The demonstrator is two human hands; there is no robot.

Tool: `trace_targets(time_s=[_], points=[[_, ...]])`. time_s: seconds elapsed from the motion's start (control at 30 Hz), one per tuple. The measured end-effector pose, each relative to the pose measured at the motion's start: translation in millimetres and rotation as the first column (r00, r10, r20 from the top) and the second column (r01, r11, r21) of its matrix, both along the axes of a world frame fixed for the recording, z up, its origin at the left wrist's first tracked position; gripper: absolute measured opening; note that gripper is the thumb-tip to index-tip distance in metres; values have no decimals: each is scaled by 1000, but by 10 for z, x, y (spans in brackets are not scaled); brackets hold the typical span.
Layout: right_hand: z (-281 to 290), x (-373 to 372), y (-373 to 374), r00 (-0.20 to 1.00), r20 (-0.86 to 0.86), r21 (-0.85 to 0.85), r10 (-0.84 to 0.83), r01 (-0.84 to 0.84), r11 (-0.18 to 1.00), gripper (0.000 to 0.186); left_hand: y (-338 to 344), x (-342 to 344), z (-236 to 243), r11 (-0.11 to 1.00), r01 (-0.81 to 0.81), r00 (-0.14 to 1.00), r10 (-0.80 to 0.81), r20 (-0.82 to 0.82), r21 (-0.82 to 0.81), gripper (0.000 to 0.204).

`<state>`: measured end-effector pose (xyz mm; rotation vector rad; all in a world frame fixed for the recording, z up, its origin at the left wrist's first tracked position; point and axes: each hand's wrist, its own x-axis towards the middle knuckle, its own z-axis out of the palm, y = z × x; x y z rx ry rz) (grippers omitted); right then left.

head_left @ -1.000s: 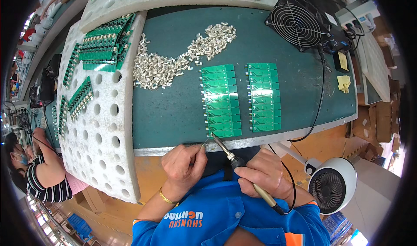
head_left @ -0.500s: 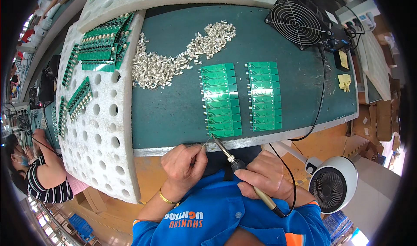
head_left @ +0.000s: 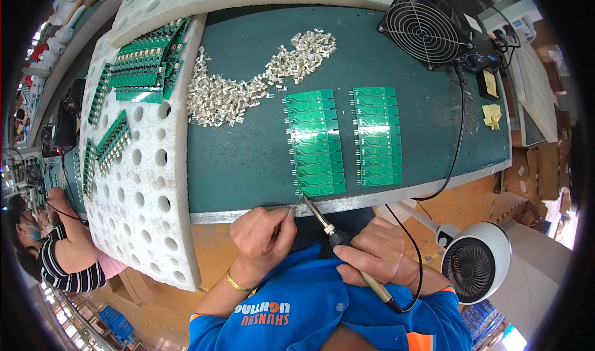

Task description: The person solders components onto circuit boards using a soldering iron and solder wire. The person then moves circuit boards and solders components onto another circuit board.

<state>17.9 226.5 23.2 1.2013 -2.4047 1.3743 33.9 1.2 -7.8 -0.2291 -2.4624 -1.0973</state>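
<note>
Soldering iron (head_left: 338, 238) in right hand (head_left: 378, 255), tip at green board strip (head_left: 315, 143).

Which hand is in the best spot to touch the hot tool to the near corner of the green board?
Probably the right hand: it grips the soldering iron, whose tip sits at the near corner of the left green board panel. The left hand pinches only a thin wire.
</note>
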Motion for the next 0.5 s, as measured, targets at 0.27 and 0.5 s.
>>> trace_targets(time_s=[0.27, 0.5], points=[[20, 7, -4, 1000, -3, 9, 8, -8, 1000, 28, 16, 0, 19, 1000, -22, 1000, 22, 13, 6, 16], [15, 1, -4, 1000, -11, 9, 6, -6, 1000, 30, 12, -7, 20, 1000, -8, 1000, 8, 20, -10, 16]])
